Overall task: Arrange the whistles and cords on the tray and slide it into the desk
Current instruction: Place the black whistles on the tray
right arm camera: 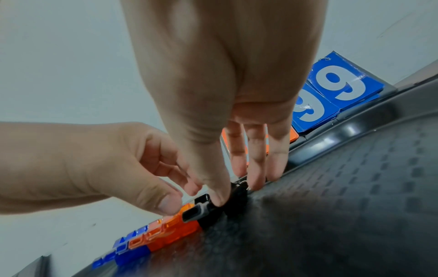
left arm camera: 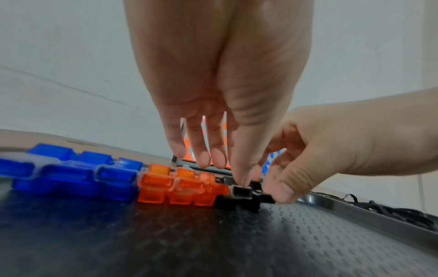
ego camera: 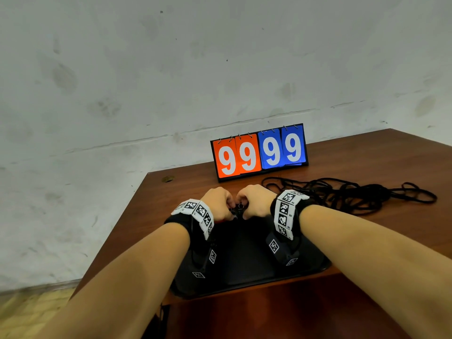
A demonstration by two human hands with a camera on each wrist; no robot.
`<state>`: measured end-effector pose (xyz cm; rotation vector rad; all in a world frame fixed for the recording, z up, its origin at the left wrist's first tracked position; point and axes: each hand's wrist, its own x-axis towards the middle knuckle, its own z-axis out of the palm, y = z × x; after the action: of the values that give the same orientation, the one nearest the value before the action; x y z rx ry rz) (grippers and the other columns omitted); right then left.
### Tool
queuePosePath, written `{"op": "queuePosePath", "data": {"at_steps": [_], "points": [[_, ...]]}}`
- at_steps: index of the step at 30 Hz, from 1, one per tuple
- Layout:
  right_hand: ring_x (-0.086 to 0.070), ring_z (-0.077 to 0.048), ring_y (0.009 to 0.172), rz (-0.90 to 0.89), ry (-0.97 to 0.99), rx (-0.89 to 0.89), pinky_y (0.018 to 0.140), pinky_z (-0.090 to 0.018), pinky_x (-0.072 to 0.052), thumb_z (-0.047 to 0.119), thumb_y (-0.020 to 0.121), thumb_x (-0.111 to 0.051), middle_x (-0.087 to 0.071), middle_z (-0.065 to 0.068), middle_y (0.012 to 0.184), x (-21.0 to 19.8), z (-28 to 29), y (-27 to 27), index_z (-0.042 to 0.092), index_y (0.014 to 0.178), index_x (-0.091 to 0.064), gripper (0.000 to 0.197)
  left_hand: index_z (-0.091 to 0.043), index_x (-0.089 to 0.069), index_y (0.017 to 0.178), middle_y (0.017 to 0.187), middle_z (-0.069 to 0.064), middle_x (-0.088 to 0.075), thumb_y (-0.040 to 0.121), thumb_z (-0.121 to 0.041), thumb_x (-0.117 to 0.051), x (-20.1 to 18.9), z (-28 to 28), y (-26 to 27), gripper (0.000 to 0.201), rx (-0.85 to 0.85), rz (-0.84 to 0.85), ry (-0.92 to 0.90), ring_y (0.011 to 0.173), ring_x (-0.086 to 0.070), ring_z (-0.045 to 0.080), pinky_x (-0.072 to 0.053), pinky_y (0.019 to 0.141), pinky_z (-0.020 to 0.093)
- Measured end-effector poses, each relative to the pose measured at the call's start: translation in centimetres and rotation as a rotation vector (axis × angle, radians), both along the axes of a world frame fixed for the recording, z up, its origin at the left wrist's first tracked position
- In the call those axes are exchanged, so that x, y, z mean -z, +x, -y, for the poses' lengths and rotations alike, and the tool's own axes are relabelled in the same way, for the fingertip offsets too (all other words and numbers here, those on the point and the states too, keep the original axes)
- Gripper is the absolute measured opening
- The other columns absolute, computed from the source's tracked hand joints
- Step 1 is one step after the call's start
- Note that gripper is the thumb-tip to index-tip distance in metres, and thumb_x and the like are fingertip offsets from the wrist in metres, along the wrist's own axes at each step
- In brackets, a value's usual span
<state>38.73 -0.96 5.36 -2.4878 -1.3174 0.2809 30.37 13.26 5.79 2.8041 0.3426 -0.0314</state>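
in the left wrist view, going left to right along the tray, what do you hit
blue whistles → orange whistles → black whistle, pinched by both hands: left hand, then right hand → tray rim → black cords

A black plastic tray (left arm camera: pixel 308 234) with a matt, dimpled floor and a smoother, faintly glossy rim is seen. Translucent glossy blue plastic whistles (left arm camera: pixel 71 180) and translucent glossy orange plastic whistles (left arm camera: pixel 180 187) are laid on it, beside an opaque black plastic whistle (left arm camera: pixel 239 195). Matt black woven cords (ego camera: pixel 342 192) are piled on the polished reddish-brown wooden tabletop (ego camera: pixel 367 157).
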Motion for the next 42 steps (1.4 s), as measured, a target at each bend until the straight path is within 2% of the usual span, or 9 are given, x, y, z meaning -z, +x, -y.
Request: {"op": "queuePosePath", "data": {"at_steps": [5,11,18,25,28,32,37,39,42], "points": [[-0.06,-0.014,0.09,-0.036,-0.027,0.034,0.076,-0.024,-0.049,0.027,0.074,-0.083,-0.068,0.0,0.108,0.7,0.0,0.4,0.015,0.12,-0.066,0.05,-0.019,-0.07,0.109,0.107,-0.003,-0.068,0.07,-0.023,-0.084,0.0,-0.9,-0.5,0.042,-0.05,-0.042,-0.002,0.096,-0.065,0.015,-0.055,0.085,0.03],[-0.062,-0.017,0.1,-0.055,-0.015,0.022,0.081,-0.025,-0.049,0.032,0.077,-0.08,-0.066,0.0,0.113,0.7,-0.5,0.1,0.017,0.119,-0.065,0.048,-0.017,-0.069,0.117,0.111,-0.002,-0.068,0.074,-0.028,-0.083,0.5,-1.2,-0.5,0.046,-0.03,-0.072,0.031,0.1,-0.065,0.016,-0.053,0.091,0.03],[-0.062,-0.017,0.099,-0.055,-0.046,-0.002,0.083,-0.027,-0.051,0.033,0.076,-0.08,-0.065,0.0,0.112,0.5,-1.1,0.2,0.018,0.12,-0.064,0.049,-0.018,-0.071,0.114,0.108,-0.003,-0.069,0.073,-0.03,-0.083,0.6,-1.3,-0.4,0.044,-0.039,-0.074,0.021,0.098,-0.065,0.015,-0.054,0.091,0.032],[-0.061,-0.015,0.096,-0.082,-0.037,0.009,0.081,-0.026,-0.05,0.033,0.075,-0.08,-0.065,0.002,0.11,0.5,-1.2,0.3,0.02,0.12,-0.064,0.049,-0.019,-0.072,0.111,0.105,-0.004,-0.07,0.072,-0.03,-0.083,0.9,-1.5,-0.4,0.042,-0.041,-0.05,0.008,0.094,-0.066,0.013,-0.055,0.087,0.028],[-0.059,-0.014,0.096,-0.105,-0.032,0.0,0.084,-0.026,-0.049,0.035,0.077,-0.079,-0.062,0.005,0.105,0.4,-1.2,0.5,0.02,0.121,-0.064,0.049,-0.017,-0.072,0.11,0.101,-0.005,-0.069,0.075,-0.03,-0.081,0.7,-1.5,-0.5,0.038,-0.023,-0.022,-0.025,0.094,-0.066,0.013,-0.054,0.085,0.027],[-0.057,-0.013,0.095,-0.113,0.01,0.006,0.086,-0.028,-0.049,0.037,0.081,-0.075,-0.058,0.008,0.102,0.1,-1.3,0.9,0.019,0.118,-0.066,0.042,-0.017,-0.074,0.103,0.105,-0.003,-0.07,0.089,-0.023,-0.066,-0.1,-2.4,-0.5,0.017,-0.078,0.053,-0.054,0.093,-0.065,0.014,-0.052,0.082,0.025],[-0.056,-0.006,0.084,-0.165,0.108,0.057,0.07,-0.019,-0.045,0.029,0.092,-0.064,-0.06,0.007,0.102,-0.1,-1.4,1.8,0.017,0.116,-0.066,0.027,-0.021,-0.073,0.103,0.113,0.0,-0.069,0.092,-0.014,-0.057,-0.7,-4.0,0.3,0.021,-0.184,0.036,-0.065,0.101,-0.064,0.016,-0.048,0.084,0.026],[-0.056,-0.008,0.087,-0.185,0.131,0.075,0.072,-0.021,-0.046,0.026,0.093,-0.063,-0.059,0.007,0.101,-0.1,-1.5,2.2,0.017,0.116,-0.066,0.025,-0.022,-0.072,0.105,0.113,-0.001,-0.068,0.091,-0.017,-0.058,-0.6,-4.0,0.8,0.02,-0.177,0.003,-0.075,0.101,-0.063,0.016,-0.047,0.084,0.026],[-0.058,-0.011,0.091,-0.219,0.184,0.105,0.075,-0.023,-0.047,0.024,0.092,-0.064,-0.059,0.008,0.095,0.0,-1.5,2.9,0.018,0.113,-0.067,0.022,-0.023,-0.069,0.113,0.119,-0.002,-0.066,0.093,-0.022,-0.059,-0.2,-3.5,1.9,0.023,-0.112,-0.051,-0.067,0.107,-0.061,0.016,-0.048,0.092,0.029]]}}
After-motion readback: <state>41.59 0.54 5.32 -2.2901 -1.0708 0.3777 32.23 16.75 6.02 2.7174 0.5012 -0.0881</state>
